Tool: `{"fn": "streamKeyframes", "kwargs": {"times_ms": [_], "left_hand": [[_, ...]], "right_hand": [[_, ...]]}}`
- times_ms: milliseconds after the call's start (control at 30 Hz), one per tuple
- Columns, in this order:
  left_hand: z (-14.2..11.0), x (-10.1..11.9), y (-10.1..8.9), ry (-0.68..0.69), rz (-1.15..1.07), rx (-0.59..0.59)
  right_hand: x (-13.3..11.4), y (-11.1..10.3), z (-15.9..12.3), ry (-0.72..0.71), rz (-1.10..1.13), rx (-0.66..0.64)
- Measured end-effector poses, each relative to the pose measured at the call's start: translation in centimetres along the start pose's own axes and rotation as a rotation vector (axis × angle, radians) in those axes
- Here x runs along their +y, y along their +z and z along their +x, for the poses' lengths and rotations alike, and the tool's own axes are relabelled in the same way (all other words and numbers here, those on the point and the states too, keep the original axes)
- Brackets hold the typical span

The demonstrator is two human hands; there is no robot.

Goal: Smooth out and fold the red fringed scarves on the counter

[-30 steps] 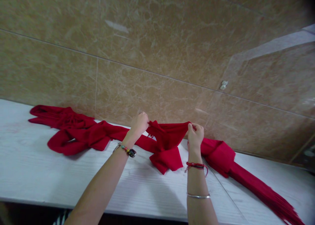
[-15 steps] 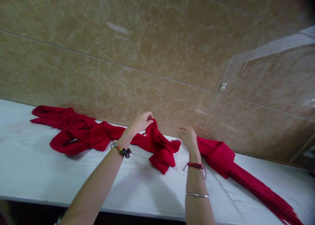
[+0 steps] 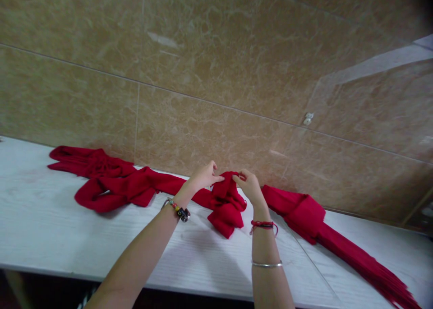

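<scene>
A red scarf (image 3: 227, 212) lies bunched on the white wood-grain surface, its upper edge lifted near the tiled wall. My left hand (image 3: 204, 175) is at the left of that raised edge, thumb pressed on the fabric; some of its fingers are hidden. At the right corner, my right hand (image 3: 248, 185) pinches the cloth between thumb and fingers. Red fabric (image 3: 162, 182) runs leftward from the bunch, passing behind my left wrist. Whether it is all one piece I cannot tell.
More red fabric (image 3: 91, 161) lies looped at the left, against the wall. On the right is a folded red scarf (image 3: 304, 214) with a long fringed end. The white surface (image 3: 162, 264) has a front edge nearby; a brown tiled wall (image 3: 203, 97) stands behind.
My right hand has moved left onto the scarf and taken its upper corner. My left hand has shifted slightly right and down, and the raised edge is now spread between both hands.
</scene>
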State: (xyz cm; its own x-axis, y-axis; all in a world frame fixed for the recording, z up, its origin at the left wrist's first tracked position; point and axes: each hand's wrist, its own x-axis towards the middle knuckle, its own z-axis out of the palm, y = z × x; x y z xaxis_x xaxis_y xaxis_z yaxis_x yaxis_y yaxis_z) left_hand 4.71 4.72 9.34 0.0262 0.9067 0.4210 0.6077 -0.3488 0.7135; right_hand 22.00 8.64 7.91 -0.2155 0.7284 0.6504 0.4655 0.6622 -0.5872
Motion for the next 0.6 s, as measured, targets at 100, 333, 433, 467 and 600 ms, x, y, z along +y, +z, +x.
{"fn": "streamKeyframes", "kwargs": {"times_ms": [100,333,433,467,600], "left_hand": [[0.4,-0.5,1.4,-0.001,-0.11,-0.086],[1.1,0.4,1.6,0.041,-0.138,0.132],[0.9,1.0,1.0,0.088,-0.098,0.259],[0.9,1.3,0.8,0.108,-0.082,0.29],[0.8,1.7,0.7,0.172,-0.079,0.159]], "right_hand": [[0.4,-0.4,0.3,0.055,-0.01,0.112],[1.6,-2.0,0.2,0.14,-0.088,0.218],[1.2,-3.0,-0.2,0.152,-0.118,-0.03],[0.9,-3.3,-0.4,0.148,-0.13,-0.138],[-0.8,-3.9,-0.6,0.064,-0.103,-0.381]]}}
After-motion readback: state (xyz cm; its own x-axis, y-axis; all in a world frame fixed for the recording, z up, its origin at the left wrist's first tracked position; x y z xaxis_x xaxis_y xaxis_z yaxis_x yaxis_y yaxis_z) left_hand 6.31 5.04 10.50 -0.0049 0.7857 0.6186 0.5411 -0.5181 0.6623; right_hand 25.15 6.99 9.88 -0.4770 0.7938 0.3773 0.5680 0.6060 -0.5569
